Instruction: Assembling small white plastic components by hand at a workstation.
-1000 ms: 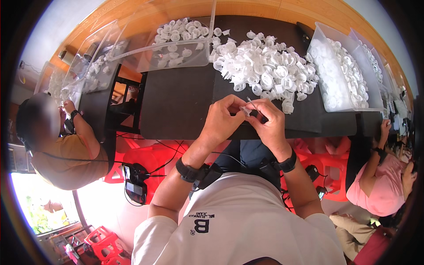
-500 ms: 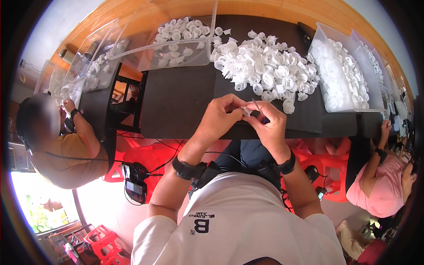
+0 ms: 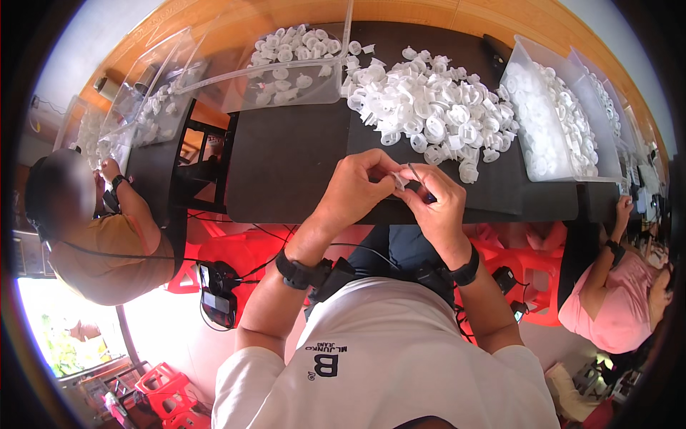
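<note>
White small part (image 3: 398, 181), seemingly pinched by both hands.

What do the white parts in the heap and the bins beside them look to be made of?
White parts: likely moulded plastic, matte, with identical shapes and crisp edges. Bin on the right: clear, glossy plastic, since its contents show through its walls. Left bin: the same clear plastic.

The small white part (image 3: 397, 181) is mostly hidden between both hands' fingertips; the thin tool (image 3: 420, 180) is too small to identify.
</note>
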`<control>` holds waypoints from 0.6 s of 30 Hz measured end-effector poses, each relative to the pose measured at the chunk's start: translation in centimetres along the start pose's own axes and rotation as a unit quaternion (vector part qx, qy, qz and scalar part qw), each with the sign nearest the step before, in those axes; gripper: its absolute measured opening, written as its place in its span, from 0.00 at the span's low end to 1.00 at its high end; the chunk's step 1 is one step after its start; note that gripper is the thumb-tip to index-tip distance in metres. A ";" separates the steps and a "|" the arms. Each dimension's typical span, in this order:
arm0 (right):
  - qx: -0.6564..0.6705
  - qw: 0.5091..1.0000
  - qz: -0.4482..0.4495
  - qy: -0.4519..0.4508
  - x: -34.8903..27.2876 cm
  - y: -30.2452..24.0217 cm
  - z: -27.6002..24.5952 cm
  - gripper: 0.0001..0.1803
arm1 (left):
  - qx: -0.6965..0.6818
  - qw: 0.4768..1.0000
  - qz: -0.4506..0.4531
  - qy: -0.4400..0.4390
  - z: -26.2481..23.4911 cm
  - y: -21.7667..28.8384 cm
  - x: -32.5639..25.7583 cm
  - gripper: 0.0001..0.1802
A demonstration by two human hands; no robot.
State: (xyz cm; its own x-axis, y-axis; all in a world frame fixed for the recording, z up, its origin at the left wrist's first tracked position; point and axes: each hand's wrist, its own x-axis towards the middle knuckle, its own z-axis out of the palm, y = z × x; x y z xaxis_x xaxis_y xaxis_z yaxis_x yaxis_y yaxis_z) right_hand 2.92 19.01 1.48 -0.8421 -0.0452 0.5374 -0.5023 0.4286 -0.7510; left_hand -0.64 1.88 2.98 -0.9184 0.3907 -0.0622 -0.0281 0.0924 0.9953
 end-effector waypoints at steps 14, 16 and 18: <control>0.022 0.992 0.125 0.006 1.0 -0.9 -0.6 0.18 | 0.103 0.993 0.056 -0.003 -0.4 2.7 0.9 0.14; 0.012 0.997 0.075 0.028 1.1 -0.8 -0.5 0.17 | -0.006 1.000 0.006 -0.018 -0.2 1.2 0.6 0.16; 0.006 0.996 0.085 0.018 0.7 -0.6 -0.5 0.17 | -0.058 0.998 -0.006 -0.034 0.1 0.3 0.6 0.16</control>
State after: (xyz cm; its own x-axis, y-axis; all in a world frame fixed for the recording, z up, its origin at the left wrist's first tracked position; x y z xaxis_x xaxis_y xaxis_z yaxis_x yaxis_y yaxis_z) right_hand 2.75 19.19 2.47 -0.9073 0.0601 0.4161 -0.3562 0.4159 -0.8367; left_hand -1.16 2.19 3.28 -0.8891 0.4514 -0.0755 -0.0879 -0.0066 0.9961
